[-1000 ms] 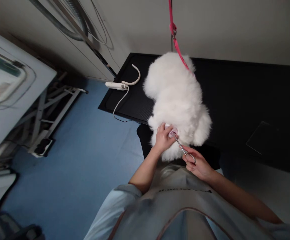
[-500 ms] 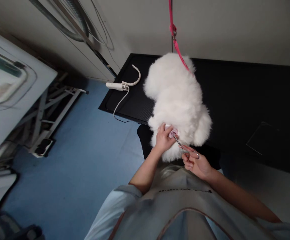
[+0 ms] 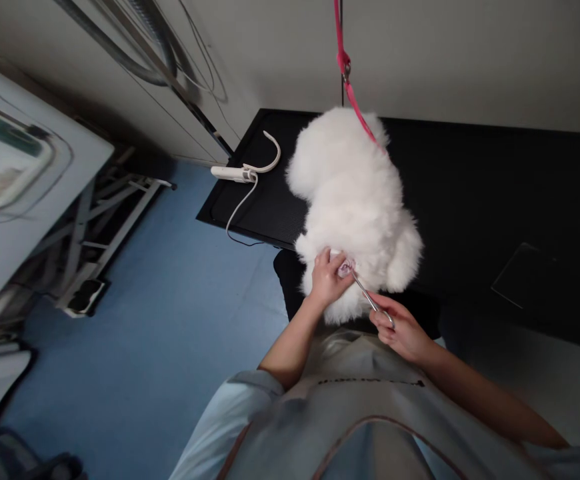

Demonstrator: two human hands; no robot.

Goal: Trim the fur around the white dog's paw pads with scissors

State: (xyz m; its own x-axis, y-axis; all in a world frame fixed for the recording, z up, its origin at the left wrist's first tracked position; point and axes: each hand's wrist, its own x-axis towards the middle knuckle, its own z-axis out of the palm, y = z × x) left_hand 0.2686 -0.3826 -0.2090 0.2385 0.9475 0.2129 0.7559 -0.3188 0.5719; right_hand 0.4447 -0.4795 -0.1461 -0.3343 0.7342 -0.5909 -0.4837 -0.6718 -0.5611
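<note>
A fluffy white dog (image 3: pixel 355 200) stands on a black grooming table (image 3: pixel 495 193), tied by a pink leash (image 3: pixel 353 93) that runs up out of view. My left hand (image 3: pixel 326 279) is closed on the fur near the dog's head and folds back an ear, so the pink inner skin (image 3: pixel 345 268) shows. My right hand (image 3: pixel 403 331) grips a thin metal scissor-handled tool (image 3: pixel 370 299). Its tip points into the exposed ear.
A white corded device (image 3: pixel 243 170) lies on the table's left corner, its cable hanging over the edge. A blue floor (image 3: pixel 170 300) lies to the left, with a white machine (image 3: pixel 15 173) and a metal frame (image 3: pixel 100 233) beyond it. A grey wall (image 3: pixel 470 53) backs the table.
My right hand opened the tool's handles half a second ago and has closed them again. My left hand and the dog have barely moved.
</note>
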